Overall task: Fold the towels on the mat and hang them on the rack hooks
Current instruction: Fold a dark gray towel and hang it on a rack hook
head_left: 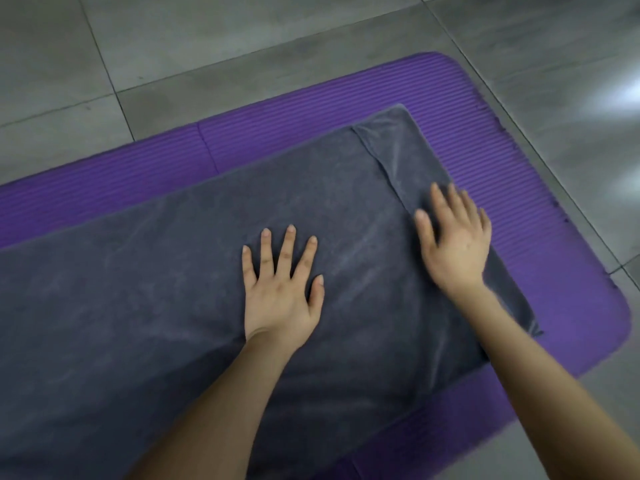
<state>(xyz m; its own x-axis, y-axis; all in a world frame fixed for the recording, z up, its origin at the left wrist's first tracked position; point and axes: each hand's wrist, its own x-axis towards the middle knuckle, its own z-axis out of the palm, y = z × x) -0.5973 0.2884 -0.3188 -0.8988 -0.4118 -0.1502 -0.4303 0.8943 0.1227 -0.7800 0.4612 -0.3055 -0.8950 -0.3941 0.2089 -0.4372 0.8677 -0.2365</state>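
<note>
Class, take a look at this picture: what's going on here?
A person has both hands flat, fingers spread, on a grey towel laid over a purple mat on a tiled floor. The left hand rests near the middle. The right hand, blurred, lies at the right end, where an under layer sticks out. No rack is in view.

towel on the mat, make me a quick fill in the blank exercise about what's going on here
1. The grey towel lies spread on a ____ mat.
2. The mat lies on a floor of grey ____.
3. The left hand and the right hand both rest open on the ____.
4. The hand nearer the towel's visible short end is the ____ one.

Missing words: purple; tiles; towel; right
</note>
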